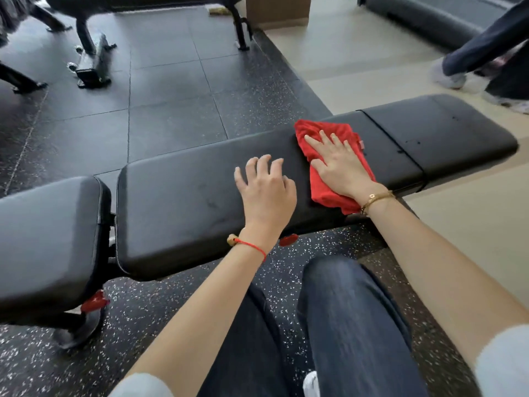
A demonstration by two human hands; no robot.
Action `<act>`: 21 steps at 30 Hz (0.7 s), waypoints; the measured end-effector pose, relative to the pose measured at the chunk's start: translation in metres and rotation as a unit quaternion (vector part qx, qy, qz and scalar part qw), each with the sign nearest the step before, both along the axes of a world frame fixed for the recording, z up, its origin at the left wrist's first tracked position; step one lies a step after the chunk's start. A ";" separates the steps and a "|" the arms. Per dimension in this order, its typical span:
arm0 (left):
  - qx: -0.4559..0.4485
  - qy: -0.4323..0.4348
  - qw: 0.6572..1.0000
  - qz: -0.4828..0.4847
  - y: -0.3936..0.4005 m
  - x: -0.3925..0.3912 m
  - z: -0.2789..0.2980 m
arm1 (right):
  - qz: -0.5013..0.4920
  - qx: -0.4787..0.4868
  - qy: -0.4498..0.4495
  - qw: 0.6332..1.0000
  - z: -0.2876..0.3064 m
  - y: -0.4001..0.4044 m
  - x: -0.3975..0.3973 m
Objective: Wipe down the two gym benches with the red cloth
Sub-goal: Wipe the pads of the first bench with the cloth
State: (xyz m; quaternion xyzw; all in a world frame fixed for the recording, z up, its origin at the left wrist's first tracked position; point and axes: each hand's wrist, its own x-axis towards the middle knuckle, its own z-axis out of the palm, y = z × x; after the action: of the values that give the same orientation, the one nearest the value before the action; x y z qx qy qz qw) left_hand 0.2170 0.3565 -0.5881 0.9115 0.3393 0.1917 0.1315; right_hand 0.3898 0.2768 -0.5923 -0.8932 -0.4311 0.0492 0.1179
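The right hand (337, 164) lies flat, fingers straight, pressing the red cloth (329, 156) onto the long black pad of the gym bench (186, 190) to wipe it, while the left hand (266, 193) props beside it on loosely curled fingertips, seemingly for balance.

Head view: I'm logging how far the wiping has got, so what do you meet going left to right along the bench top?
Seat pad → long back pad → left hand resting on it → right hand pressing the red cloth flat → strap seam → end pad.
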 end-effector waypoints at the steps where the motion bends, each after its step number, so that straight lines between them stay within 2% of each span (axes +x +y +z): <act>1: -0.002 0.006 1.000 -0.006 -0.003 0.006 -0.001 | 0.002 0.001 0.000 1.000 0.000 0.000 0.000; 10: -0.011 0.036 0.998 0.053 -0.012 0.042 -0.013 | 0.060 0.031 -0.007 0.998 -0.007 -0.028 0.021; 13: 0.022 0.039 0.997 0.060 -0.013 0.044 -0.018 | 0.037 0.013 0.002 0.999 -0.004 -0.037 0.062; 16: 0.039 0.030 0.996 0.068 -0.013 0.046 -0.021 | 0.017 -0.019 0.004 1.000 0.004 -0.013 0.090; 21: 0.046 0.000 0.995 0.083 -0.013 0.046 -0.021 | 0.124 -0.008 0.009 0.992 0.010 0.012 0.065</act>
State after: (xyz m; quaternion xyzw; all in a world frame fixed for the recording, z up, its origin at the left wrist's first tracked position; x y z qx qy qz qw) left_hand 0.2629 0.3434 -0.6092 0.8853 0.4044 0.2176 0.0731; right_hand 0.4544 0.2893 -0.5827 -0.8335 -0.5368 0.0751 0.1074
